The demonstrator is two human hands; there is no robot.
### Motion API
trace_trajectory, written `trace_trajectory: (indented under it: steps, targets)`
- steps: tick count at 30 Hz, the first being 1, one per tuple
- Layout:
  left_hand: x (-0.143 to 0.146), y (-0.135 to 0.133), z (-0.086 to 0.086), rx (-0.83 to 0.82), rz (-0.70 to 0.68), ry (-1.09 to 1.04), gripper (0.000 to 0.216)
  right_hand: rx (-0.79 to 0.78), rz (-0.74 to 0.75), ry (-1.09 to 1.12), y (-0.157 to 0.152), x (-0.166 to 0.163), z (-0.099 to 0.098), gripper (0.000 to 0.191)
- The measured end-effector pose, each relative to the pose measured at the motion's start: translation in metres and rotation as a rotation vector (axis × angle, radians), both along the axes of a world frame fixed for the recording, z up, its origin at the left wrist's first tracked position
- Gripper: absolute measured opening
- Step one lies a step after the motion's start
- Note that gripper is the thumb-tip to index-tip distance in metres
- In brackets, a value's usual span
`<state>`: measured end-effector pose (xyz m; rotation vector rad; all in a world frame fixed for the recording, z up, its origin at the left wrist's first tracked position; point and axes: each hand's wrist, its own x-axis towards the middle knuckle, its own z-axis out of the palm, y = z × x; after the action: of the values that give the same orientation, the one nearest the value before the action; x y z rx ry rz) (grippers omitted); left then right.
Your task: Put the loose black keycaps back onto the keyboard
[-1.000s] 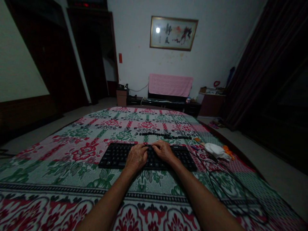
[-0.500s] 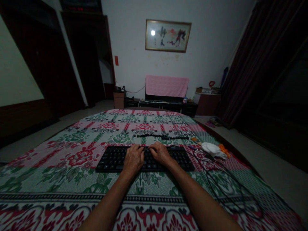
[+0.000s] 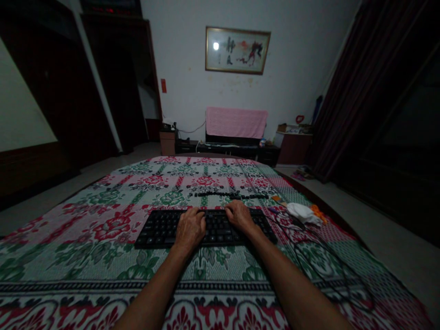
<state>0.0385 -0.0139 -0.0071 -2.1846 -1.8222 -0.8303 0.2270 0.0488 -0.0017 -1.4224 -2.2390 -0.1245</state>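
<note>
A black keyboard (image 3: 220,231) lies flat on the patterned cloth in front of me. My left hand (image 3: 191,225) rests on its left-middle part, palm down, with fingers bent together and tips at the back edge. Further right, my right hand (image 3: 239,216) is over the keyboard's back edge, fingers curled in towards the thumb; whatever is between them is hidden. Just behind the keyboard runs a row of small black keycaps (image 3: 220,194), close to my right hand's fingers.
A white cloth (image 3: 303,213), an orange item (image 3: 319,213) and a brush-like thing (image 3: 279,200) lie at the right. A black cable (image 3: 330,270) loops over the patterned cloth (image 3: 113,261). Beyond the table, a pink towel (image 3: 236,122) hangs over a dark screen.
My right hand has moved right along the keyboard's back edge, away from my left hand. My left hand stays where it was on the keys. The view has shifted slightly.
</note>
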Motion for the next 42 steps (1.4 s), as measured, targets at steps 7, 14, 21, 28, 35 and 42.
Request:
trace_trajectory:
  steps: [7, 14, 21, 28, 35, 42]
  targets:
    - [0.0, 0.002, 0.002, -0.037, 0.015, -0.015, 0.027, 0.021, -0.017, -0.011, -0.002, -0.003, 0.0, 0.021]
    - [0.001, 0.001, 0.004, -0.059, 0.051, 0.004, 0.028, 0.038, -0.017, -0.02, -0.003, -0.003, -0.002, 0.02]
    - [0.002, 0.0, 0.005, -0.071, 0.076, 0.023, 0.026, 0.025, -0.033, -0.018, -0.005, -0.006, 0.0, 0.019]
    - [0.003, 0.0, 0.004, 0.009, 0.009, 0.017, 0.03, 0.027, -0.039, -0.011, -0.006, -0.007, -0.002, 0.019]
    - [0.003, 0.002, -0.001, -0.038, -0.044, 0.028, 0.03, -0.008, -0.029, 0.06, 0.007, 0.002, 0.004, 0.025]
    - [0.004, 0.0, 0.001, -0.028, -0.04, 0.025, 0.029, -0.11, -0.222, -0.032, 0.047, 0.014, 0.004, 0.033]
